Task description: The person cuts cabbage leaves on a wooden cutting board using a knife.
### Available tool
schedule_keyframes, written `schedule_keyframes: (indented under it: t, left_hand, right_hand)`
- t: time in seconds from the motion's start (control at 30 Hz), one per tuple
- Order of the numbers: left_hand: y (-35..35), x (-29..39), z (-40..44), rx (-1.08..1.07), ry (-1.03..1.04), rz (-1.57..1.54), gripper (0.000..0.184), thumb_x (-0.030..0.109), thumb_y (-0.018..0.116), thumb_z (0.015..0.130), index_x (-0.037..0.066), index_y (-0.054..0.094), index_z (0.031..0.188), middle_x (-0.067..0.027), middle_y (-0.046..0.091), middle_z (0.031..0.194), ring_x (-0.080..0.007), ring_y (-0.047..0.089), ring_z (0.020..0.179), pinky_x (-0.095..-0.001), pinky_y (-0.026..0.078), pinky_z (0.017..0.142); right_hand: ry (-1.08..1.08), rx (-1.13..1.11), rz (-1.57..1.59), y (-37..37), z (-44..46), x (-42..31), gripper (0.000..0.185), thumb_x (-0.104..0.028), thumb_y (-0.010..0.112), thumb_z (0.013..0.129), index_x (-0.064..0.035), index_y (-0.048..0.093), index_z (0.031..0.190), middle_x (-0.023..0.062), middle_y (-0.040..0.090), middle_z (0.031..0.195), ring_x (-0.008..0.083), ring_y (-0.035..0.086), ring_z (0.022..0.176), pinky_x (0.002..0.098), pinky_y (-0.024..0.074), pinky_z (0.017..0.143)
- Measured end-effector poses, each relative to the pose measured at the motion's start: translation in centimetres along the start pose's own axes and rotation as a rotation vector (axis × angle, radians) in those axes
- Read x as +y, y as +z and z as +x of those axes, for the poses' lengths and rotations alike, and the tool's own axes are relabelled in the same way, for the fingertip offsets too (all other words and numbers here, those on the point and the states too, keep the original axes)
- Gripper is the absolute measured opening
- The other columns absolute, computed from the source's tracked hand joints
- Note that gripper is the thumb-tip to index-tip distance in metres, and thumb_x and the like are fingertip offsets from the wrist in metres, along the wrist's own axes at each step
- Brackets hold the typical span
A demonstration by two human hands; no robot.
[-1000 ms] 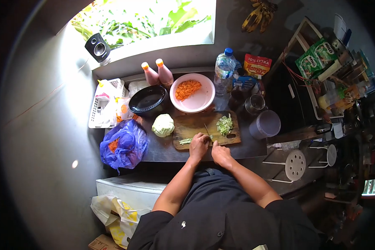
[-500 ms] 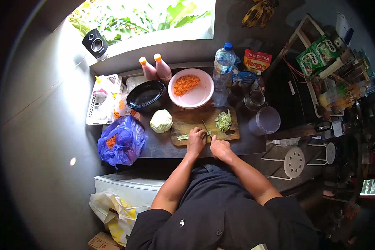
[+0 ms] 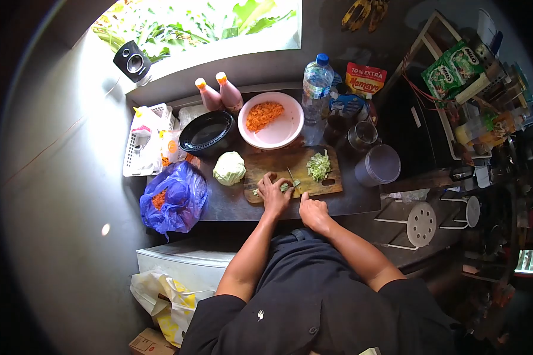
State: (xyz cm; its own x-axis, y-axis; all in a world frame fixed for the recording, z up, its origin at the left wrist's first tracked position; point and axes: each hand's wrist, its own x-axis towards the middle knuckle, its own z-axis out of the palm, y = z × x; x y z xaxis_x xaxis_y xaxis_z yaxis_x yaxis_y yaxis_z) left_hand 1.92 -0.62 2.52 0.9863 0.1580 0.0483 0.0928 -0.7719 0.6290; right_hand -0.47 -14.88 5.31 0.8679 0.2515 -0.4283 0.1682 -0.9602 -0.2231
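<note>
The strips [image 3: 285,187] lie on the board [image 3: 260,171], between its middle and its front edge, with the left hand [image 3: 274,194] bent around them, thumb and fingers seemingly pinching them together. The right hand [image 3: 315,213], at the board's front edge, is closed on the handle of the knife [image 3: 289,173], whose blade slants toward the back edge just beside the left fingertips. To cut well here, I would tuck those fingertips behind the knuckles, keep the strips square to the blade, and take short, even strokes with the knife tip low. The chopped pile [image 3: 318,166], near the board's right end, is best left clear of the blade. Past the board's left edge sits the cabbage [image 3: 229,168]; beyond its back edge, toward the back of the surface [image 3: 231,208], stands the pink bowl [image 3: 289,127] of orange shreds [image 3: 263,116].
</note>
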Motion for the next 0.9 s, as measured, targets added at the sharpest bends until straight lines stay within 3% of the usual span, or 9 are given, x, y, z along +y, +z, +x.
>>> schedule_keyframes:
  t: [0.13, 0.27, 0.33, 0.43, 0.53, 0.6, 0.87, 0.9]
  left_hand:
    - [0.4, -0.4, -0.1, 0.021, 0.026, -0.022, 0.019, 0.026, 0.082, 0.074, 0.023, 0.077, 0.092, -0.0087, 0.050, 0.128, -0.0327, 0.039, 0.127, -0.0518, 0.029, 0.106]
    - [0.6, -1.4, -0.2, 0.018, 0.060, -0.067, 0.015, 0.025, 0.080, 0.077, 0.024, 0.077, 0.092, -0.0086, 0.049, 0.129, -0.0321, 0.038, 0.129, -0.0542, 0.028, 0.107]
    - [0.7, -1.7, -0.3, 0.039, 0.131, -0.043, 0.015, 0.025, 0.079, 0.078, 0.024, 0.076, 0.093, -0.0070, 0.051, 0.127, -0.0316, 0.040, 0.126, -0.0514, 0.030, 0.104]
    - [0.8, -2.0, -0.1, 0.085, 0.299, -0.013, 0.019, 0.023, 0.078, 0.078, 0.024, 0.075, 0.096, -0.0062, 0.055, 0.120, -0.0314, 0.045, 0.120, -0.0478, 0.034, 0.098]
    - [0.7, -2.3, -0.1, 0.105, 0.337, 0.043, 0.020, 0.024, 0.077, 0.079, 0.024, 0.073, 0.098, -0.0054, 0.057, 0.117, -0.0307, 0.048, 0.117, -0.0459, 0.036, 0.095]
    - [0.5, -2.6, -0.1, 0.103, 0.379, 0.101, 0.020, 0.025, 0.076, 0.080, 0.023, 0.072, 0.099, -0.0056, 0.056, 0.117, -0.0304, 0.048, 0.116, -0.0450, 0.036, 0.094]
    - [0.9, -2.1, -0.6, 0.092, 0.377, 0.221, 0.024, 0.029, 0.068, 0.086, 0.023, 0.070, 0.109, -0.0042, 0.055, 0.116, -0.0270, 0.050, 0.109, -0.0415, 0.038, 0.089]
    - [1.0, -2.3, -0.5, 0.107, 0.390, 0.224, 0.024, 0.029, 0.069, 0.085, 0.023, 0.070, 0.109, -0.0039, 0.054, 0.115, -0.0265, 0.051, 0.107, -0.0413, 0.038, 0.088]
  right_hand:
    - [-0.056, 0.055, -0.009, -0.2, 1.3, 0.5, 0.032, -0.008, 0.055, 0.088, 0.0060, 0.047, 0.116, 0.0237, 0.072, 0.085, 0.0377, 0.073, 0.081, 0.0481, 0.0570, 0.070]
    - [-0.013, -0.064, -0.002, -1.1, 1.0, -0.1, 0.038, -0.008, 0.055, 0.088, 0.0076, 0.044, 0.121, 0.0237, 0.072, 0.087, 0.0383, 0.072, 0.086, 0.0489, 0.0566, 0.074]
    - [0.047, -0.092, -0.016, -0.1, 0.5, -0.2, 0.025, -0.013, 0.053, 0.092, -0.0014, 0.046, 0.113, 0.0223, 0.073, 0.093, 0.0363, 0.073, 0.087, 0.0458, 0.0577, 0.073]
    - [0.031, -0.078, -0.014, -0.1, 1.1, 0.2, 0.027, -0.012, 0.054, 0.091, -0.0011, 0.046, 0.115, 0.0224, 0.073, 0.094, 0.0367, 0.073, 0.088, 0.0465, 0.0575, 0.077]
    - [0.017, -0.048, 0.002, -1.3, 1.8, -0.1, 0.028, -0.011, 0.057, 0.090, -0.0012, 0.047, 0.115, 0.0223, 0.073, 0.095, 0.0355, 0.074, 0.088, 0.0452, 0.0577, 0.078]
    - [0.039, -0.109, 0.024, -1.8, 1.5, -0.5, 0.035, -0.008, 0.060, 0.085, 0.0042, 0.047, 0.115, 0.0261, 0.072, 0.095, 0.0387, 0.072, 0.090, 0.0474, 0.0569, 0.076]
    - [-0.009, 0.070, 0.037, 0.4, 1.4, -0.2, 0.024, -0.008, 0.053, 0.091, 0.0021, 0.047, 0.112, 0.0222, 0.073, 0.086, 0.0356, 0.073, 0.082, 0.0455, 0.0588, 0.068]
    - [-0.001, 0.069, 0.002, 0.6, 1.6, -0.2, 0.018, -0.011, 0.047, 0.096, -0.0013, 0.049, 0.111, 0.0184, 0.074, 0.086, 0.0326, 0.074, 0.082, 0.0433, 0.0595, 0.070]
